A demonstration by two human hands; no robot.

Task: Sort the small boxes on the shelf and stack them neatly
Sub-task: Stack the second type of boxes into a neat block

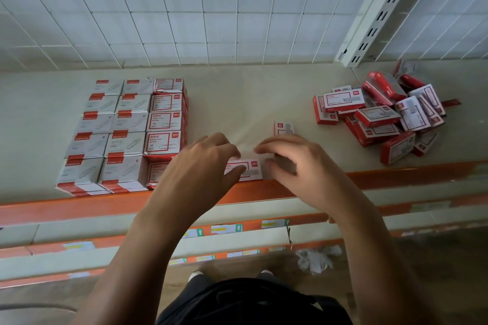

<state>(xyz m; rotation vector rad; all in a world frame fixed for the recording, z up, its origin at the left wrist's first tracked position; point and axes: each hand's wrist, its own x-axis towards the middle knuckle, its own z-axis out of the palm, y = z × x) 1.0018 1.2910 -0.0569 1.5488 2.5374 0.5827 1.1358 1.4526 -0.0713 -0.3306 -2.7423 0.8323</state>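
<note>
Hands, left (200, 166) and right (295, 163), fingers curled loosely over one small box (249, 170) at shelf (237, 103) front edge; loose pile (383, 116) at 2 o'clock.

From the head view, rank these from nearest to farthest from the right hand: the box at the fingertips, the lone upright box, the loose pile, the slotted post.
1. Box at the fingertips: touching the right hand, at the shelf's front edge.
2. Lone upright box: just behind the hand.
3. Loose pile: off to the right.
4. Slotted post: far back right, against the wall.
</note>
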